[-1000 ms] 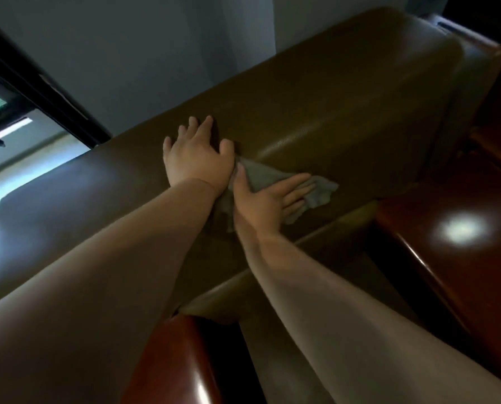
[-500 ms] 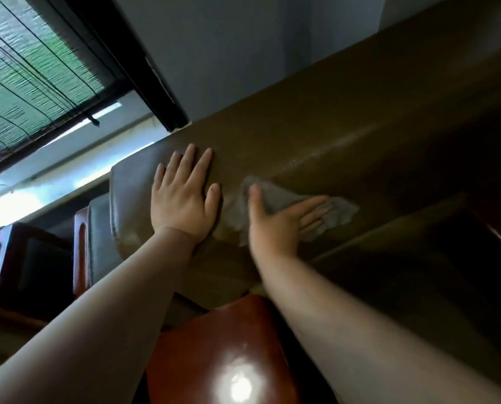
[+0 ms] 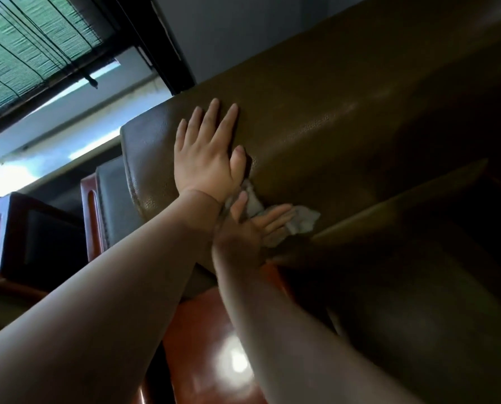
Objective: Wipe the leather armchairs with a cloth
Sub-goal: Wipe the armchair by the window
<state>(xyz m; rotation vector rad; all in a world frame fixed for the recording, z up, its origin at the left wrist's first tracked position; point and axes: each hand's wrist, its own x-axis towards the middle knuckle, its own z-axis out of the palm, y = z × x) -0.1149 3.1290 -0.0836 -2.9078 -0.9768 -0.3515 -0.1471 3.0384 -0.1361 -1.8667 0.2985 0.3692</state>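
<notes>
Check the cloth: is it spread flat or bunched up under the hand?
Bunched. The cloth shows crumpled folds past the flat fingers of the right hand, which presses it on the armchair backrest.

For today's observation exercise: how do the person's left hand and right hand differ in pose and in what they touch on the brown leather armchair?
The left hand lies flat on the bare leather of the brown leather armchair; the right hand presses a crumpled grey cloth against it. The left hand sits higher on the backrest, the right lower, near the seat. Both have straight fingers.
</notes>
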